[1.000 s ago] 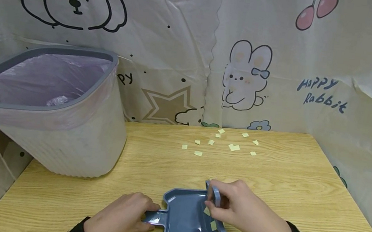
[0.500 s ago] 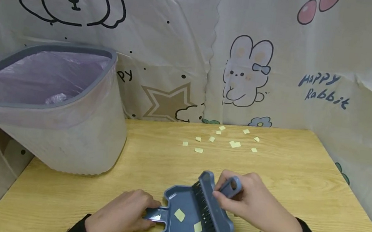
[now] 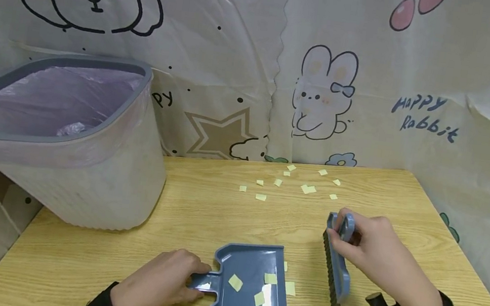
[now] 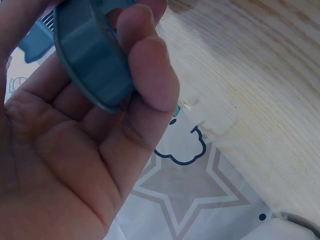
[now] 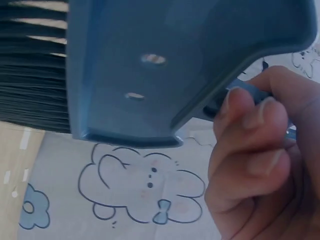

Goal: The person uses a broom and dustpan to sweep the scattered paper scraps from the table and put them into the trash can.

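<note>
My left hand (image 3: 161, 281) grips the short handle of a blue dustpan (image 3: 244, 270) lying on the table; in the left wrist view the fingers curl round that handle (image 4: 92, 55). Three yellow paper scraps (image 3: 235, 282) lie in the pan, and another scrap (image 3: 290, 288) sits just outside its front edge, with one more partly behind the edge. To the right of the pan, my right hand (image 3: 371, 242) holds a blue hand brush (image 3: 337, 266) by its handle, dark bristles facing the pan. The right wrist view shows the brush's body (image 5: 135, 75) and bristles (image 5: 35, 70) close up.
Several yellow scraps (image 3: 308, 189) are scattered at the back of the wooden table (image 3: 201, 209). A large bin (image 3: 131, 180) with a purple liner stands at the left. A printed cloth (image 3: 229, 59) hangs behind and at the sides.
The right hand has lifted the brush off the pan's front edge and moved right with it. Scraps have come into the pan and more show by its edge. The left hand has stayed in place.
</note>
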Tool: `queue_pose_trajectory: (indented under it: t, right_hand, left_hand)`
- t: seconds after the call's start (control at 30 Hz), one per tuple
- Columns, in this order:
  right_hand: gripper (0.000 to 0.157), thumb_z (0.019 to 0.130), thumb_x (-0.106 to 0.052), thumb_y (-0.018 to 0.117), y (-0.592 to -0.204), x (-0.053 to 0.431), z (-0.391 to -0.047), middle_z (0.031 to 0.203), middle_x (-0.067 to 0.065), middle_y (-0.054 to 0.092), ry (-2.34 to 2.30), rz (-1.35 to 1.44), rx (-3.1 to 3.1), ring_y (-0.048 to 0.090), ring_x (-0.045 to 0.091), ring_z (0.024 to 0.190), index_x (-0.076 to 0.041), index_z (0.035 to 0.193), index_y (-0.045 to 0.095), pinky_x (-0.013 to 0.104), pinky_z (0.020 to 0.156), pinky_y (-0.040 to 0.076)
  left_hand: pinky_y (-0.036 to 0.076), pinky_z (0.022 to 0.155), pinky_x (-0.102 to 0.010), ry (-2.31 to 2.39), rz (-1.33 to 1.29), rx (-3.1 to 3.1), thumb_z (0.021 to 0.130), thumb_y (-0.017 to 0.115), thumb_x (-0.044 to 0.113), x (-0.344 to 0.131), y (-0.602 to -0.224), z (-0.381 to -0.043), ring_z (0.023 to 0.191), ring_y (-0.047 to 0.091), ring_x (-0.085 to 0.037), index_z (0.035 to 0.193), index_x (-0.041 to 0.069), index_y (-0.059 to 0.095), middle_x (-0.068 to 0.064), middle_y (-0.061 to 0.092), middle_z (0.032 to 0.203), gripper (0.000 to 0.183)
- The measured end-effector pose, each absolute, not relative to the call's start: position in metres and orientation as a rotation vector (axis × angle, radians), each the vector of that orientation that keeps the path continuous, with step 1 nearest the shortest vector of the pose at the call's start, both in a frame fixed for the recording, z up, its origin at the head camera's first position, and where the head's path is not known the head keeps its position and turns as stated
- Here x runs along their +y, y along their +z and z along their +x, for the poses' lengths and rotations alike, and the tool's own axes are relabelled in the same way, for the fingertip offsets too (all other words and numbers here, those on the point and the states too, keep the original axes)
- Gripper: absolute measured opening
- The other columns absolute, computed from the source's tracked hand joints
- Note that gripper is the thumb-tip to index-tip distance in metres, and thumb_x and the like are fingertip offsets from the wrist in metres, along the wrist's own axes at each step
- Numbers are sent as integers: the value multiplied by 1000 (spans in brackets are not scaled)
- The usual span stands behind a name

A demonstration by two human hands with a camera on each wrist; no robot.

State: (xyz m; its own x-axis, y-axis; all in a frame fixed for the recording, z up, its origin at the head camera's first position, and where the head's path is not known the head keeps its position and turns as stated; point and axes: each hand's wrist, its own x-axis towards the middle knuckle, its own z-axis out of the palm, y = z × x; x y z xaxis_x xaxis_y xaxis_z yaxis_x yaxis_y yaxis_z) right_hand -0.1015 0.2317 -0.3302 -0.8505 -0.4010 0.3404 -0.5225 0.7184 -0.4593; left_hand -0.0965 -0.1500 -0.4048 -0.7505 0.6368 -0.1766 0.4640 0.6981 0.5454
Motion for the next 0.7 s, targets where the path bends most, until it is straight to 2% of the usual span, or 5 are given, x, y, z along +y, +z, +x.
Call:
queue_pose_trajectory:
  t: [0.1, 0.33, 0.53, 0.7]
  right_hand:
    - [27, 93, -3, 72, -336, 228, -105, 62, -18, 47, 845, 739, -2759, 39, -3, 50, -23, 82, 56, 22, 46, 37]
    - [25, 96, -10, 72, -343, 207, -106, 60, -16, 47, 1010, 834, -2861, 43, -1, 47, -22, 83, 54, 23, 45, 41]
    - [24, 97, -14, 73, -352, 187, -102, 63, -19, 48, 1211, 1063, -2738, 42, -5, 49, -25, 85, 55, 21, 45, 41]
    - [20, 99, -21, 72, -355, 178, -99, 63, -19, 50, 1284, 1124, -2672, 43, -8, 46, -25, 86, 57, 21, 42, 42]
  left_hand:
    - [39, 55, -21, 692, 866, 2552, 85, 86, 13, -150, -405, -96, 62, 44, 0, 90, 20, 75, 16, 56, 74, 14]
    - [37, 54, -21, 701, 848, 2540, 86, 84, 14, -151, -404, -96, 60, 42, 1, 89, 21, 74, 16, 54, 73, 14]
    - [37, 54, -21, 710, 846, 2536, 86, 84, 13, -150, -406, -96, 60, 43, 1, 88, 23, 73, 16, 54, 72, 15]
    - [37, 54, -21, 698, 859, 2543, 86, 84, 13, -150, -405, -96, 60, 42, 1, 87, 23, 72, 16, 55, 72, 16]
